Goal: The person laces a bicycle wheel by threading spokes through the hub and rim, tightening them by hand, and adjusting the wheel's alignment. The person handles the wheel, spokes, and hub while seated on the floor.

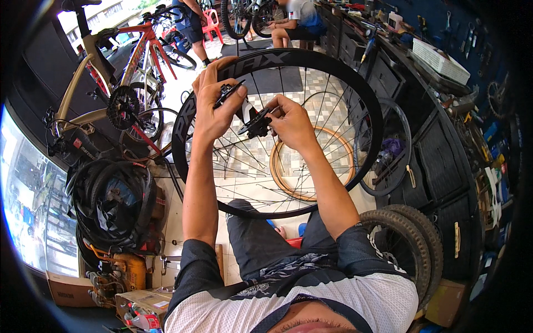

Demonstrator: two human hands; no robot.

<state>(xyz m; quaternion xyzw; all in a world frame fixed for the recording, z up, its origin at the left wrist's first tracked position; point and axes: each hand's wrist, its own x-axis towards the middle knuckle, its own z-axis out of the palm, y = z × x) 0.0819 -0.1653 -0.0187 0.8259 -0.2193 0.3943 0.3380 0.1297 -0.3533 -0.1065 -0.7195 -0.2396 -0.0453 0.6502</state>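
A black deep-rimmed bicycle wheel point(355, 83) with thin black spokes is in front of me, its lower rim close over my thighs. My left hand point(214, 102) is raised at the wheel's upper left, closed round a small black disc-shaped part point(229, 93). Beside it sits the dark wheel hub point(255, 125). The fingertips of my right hand point(291, 122) pinch together at the hub's right end; any small piece between them is too small to make out.
A tan tyre point(275, 166) lies on the floor beyond the spokes. Bicycle frames point(83, 83) and a heap of black tyres point(83, 194) stand left. Knobbly tyres point(430, 238), black drawers point(444, 155) and a white basket point(438, 61) are on the right. Two people are at the back.
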